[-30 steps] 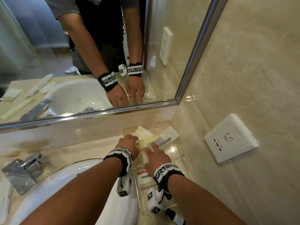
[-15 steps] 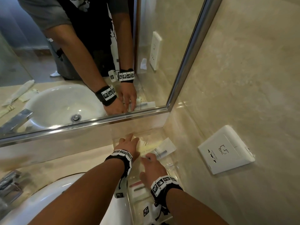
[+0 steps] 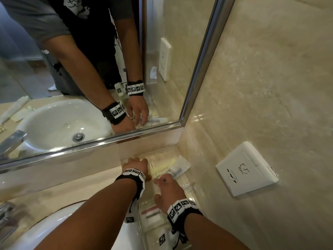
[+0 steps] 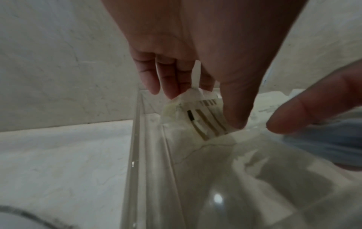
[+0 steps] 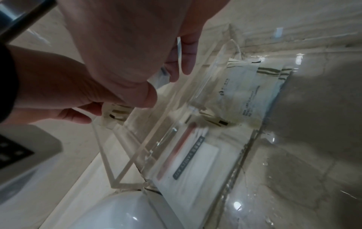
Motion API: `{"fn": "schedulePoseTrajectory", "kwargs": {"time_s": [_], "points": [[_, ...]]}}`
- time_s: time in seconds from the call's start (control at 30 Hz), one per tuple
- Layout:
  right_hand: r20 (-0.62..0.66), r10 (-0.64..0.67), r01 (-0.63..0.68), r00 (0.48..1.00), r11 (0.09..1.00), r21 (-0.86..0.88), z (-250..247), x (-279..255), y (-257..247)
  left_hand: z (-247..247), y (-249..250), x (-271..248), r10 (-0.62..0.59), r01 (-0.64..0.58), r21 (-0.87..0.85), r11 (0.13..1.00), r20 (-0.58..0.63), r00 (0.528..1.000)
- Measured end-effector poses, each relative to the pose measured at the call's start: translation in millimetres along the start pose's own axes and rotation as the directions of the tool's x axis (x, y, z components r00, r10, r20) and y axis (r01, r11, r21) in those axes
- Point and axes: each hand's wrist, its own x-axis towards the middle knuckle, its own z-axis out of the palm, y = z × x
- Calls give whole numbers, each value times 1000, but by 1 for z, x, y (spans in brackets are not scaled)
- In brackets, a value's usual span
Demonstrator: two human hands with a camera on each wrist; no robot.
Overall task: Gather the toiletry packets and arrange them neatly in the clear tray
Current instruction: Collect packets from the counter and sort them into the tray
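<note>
My left hand [image 4: 195, 51] pinches a pale packet [image 4: 197, 114] (gold and black stripes at its end) between thumb and fingers, just inside the clear tray [image 3: 189, 186] in the corner of the counter [image 3: 72, 186]. My right hand [image 3: 169, 192] hovers beside it, fingers loosely spread, gripping nothing. More packets [image 5: 246, 93] lie flat in the tray.

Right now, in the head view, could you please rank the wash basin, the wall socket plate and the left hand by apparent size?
1. Wash basin, though cut off by the frame.
2. Wall socket plate.
3. Left hand, smallest.
</note>
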Motion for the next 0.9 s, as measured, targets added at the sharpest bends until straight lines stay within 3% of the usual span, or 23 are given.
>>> {"fn": "schedulePoseTrajectory", "kwargs": {"time_s": [0.23,0.5,0.9], "points": [[-69,65,-70,996,995,-72,4,0,-3,3,-2,-8,-25,28,-150,988,21,999],[-96,193,-205,976,969,-136,-4,3,5,3,-4,-29,22,5,-431,903,57,998],[-139,263,-274,955,960,-65,-1,3,9,4,-13,-46,-16,41,-440,897,60,998]]}}
